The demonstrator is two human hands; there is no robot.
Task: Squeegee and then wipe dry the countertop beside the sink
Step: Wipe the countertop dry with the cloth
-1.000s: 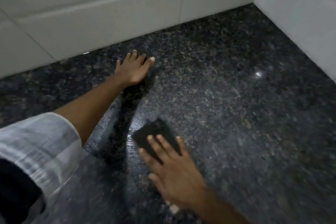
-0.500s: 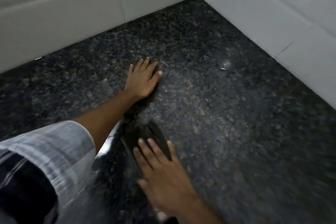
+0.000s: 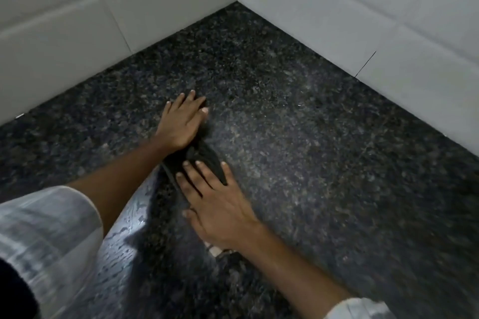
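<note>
Countertop [image 3: 324, 163] open rightward (tiled walls [image 3: 388, 33] bound it).

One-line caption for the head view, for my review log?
Both hands, left and right, press a dark cloth flat on the wet granite countertop near the tiled corner.

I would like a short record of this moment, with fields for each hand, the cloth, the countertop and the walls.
left hand: flat on the countertop, fingers straight, wrist at the cloth's far end
right hand: fingers straight, pressing the cloth down
cloth: dark cloth lying between the two hands
countertop: dark speckled stone, water drops near the left forearm
walls: white tiles meeting in a corner
</note>
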